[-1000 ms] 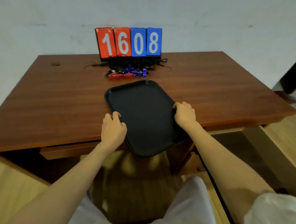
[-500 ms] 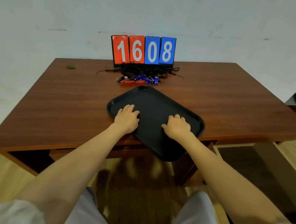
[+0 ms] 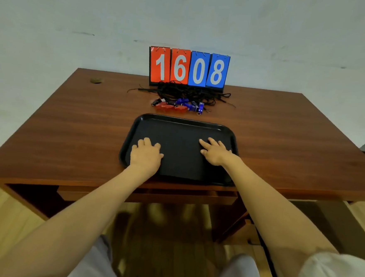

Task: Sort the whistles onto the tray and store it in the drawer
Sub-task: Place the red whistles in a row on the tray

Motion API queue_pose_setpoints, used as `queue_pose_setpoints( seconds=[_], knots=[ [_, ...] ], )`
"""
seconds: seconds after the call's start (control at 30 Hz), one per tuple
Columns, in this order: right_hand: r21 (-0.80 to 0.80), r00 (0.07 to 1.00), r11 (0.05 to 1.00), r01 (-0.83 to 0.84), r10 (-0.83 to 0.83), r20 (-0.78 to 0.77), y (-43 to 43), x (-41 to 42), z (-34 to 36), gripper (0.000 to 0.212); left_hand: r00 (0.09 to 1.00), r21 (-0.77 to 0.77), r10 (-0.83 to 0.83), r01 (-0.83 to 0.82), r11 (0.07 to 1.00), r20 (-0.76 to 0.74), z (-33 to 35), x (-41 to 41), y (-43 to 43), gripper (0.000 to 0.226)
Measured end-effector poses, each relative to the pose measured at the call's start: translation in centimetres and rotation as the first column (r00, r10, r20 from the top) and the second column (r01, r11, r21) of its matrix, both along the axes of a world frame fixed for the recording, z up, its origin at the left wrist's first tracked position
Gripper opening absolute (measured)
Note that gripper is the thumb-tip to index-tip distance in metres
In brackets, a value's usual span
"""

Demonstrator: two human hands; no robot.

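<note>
The whistles [image 3: 180, 107] are too small and bunched to count; their black cords [image 3: 187, 93] tangle, hiding the base of the scoreboard [image 3: 188, 68].

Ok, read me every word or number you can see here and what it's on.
"1": first red card of the scoreboard at the back of the table.
"6": second red card.
"0": first blue card.
"8": second blue card.
Together they read 1608.
No readable text on the tray or the whistles.
</note>
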State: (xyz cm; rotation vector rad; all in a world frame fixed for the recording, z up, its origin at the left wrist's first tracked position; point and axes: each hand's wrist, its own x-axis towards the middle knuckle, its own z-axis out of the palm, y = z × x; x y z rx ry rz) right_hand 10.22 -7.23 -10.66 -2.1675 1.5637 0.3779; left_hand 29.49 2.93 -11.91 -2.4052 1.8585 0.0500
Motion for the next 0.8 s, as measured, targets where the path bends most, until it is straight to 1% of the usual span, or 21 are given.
queue_pose_setpoints(
  seconds=[0.1, 0.13, 0.23, 0.4, 0.5, 0.7, 0.8],
  knots=[
    [-0.012, 0.999, 1.000, -0.016, 0.016, 0.045, -1.0, 0.3, -0.4, 0.050, 0.984, 0.000, -0.015, 0.015, 1.000, -0.179, -0.5, 1.1, 0.2, 0.046],
    [-0.019, 0.998, 1.000, -0.020, 0.021, 0.060, -1.2, 0.2, -0.6, 0.049, 0.981, 0.011, -0.012, 0.014, 1.000, -0.196, -0.5, 1.1, 0.2, 0.049],
    [-0.056, 0.996, 0.998, -0.018, 0.023, 0.090, -1.7, -0.1, -0.9, 0.048, 0.986, 0.026, -0.006, 0.010, 1.000, -0.169, -0.6, 0.8, 0.0, 0.053],
    [-0.111, 0.997, 0.994, 0.008, 0.001, 0.081, -1.0, -0.1, -1.3, 0.048, 0.981, 0.080, -0.015, 0.031, 0.996, -0.192, -0.2, 1.1, -0.7, 0.056],
    [-0.121, 0.995, 0.992, 0.026, -0.014, 0.104, -0.7, -0.2, -1.6, 0.048, 0.979, 0.108, -0.022, 0.044, 0.993, -0.201, 0.3, 1.3, -0.9, 0.056],
    [-0.137, 0.989, 0.990, 0.018, 0.003, 0.148, -1.7, -0.5, -1.8, 0.047, 0.992, 0.127, -0.043, 0.058, 0.990, -0.118, 1.2, 1.1, -2.1, 0.055],
    [-0.156, 0.995, 0.988, 0.004, 0.012, 0.103, -2.2, 0.1, -1.1, 0.048, 0.994, 0.142, -0.017, 0.033, 0.989, -0.112, 1.9, 1.0, -3.0, 0.052]
  ],
)
